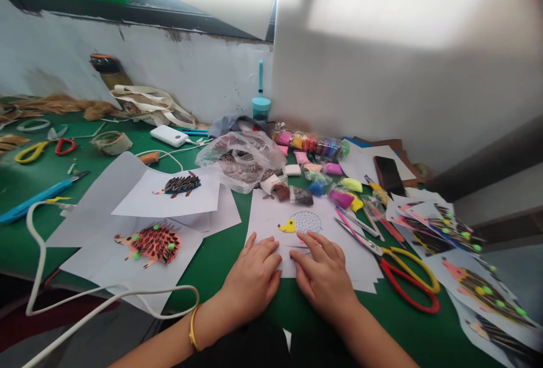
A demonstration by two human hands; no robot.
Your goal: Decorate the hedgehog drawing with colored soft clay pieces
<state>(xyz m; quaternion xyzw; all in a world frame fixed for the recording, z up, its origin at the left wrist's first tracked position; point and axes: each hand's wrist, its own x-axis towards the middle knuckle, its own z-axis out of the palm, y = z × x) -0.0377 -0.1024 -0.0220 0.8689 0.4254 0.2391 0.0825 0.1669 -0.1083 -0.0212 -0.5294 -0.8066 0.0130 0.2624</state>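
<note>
A white sheet (263, 212) lies in front of me, bearing a hedgehog (306, 222) with a yellow clay face and a pale body covered in blue marks. My left hand (254, 272) rests on the sheet's lower left edge, fingers apart, holding nothing. Lying on the lower middle of the sheet, my right hand (322, 269) has its fingers spread just under the hedgehog, near a bit of pink. It holds nothing. Small bags of coloured clay (340, 198) sit along the sheet's top edge. Scissors (373, 246) with red and yellow handles lie to the right of my right hand.
Finished seed hedgehogs lie on papers at left (159, 243) and right (487, 286). A clear plastic bag (241, 159), a white power bank (169, 135) and a phone (388, 174) are farther back. A white cable (40, 260) loops at left, near a blue cutter (42, 195).
</note>
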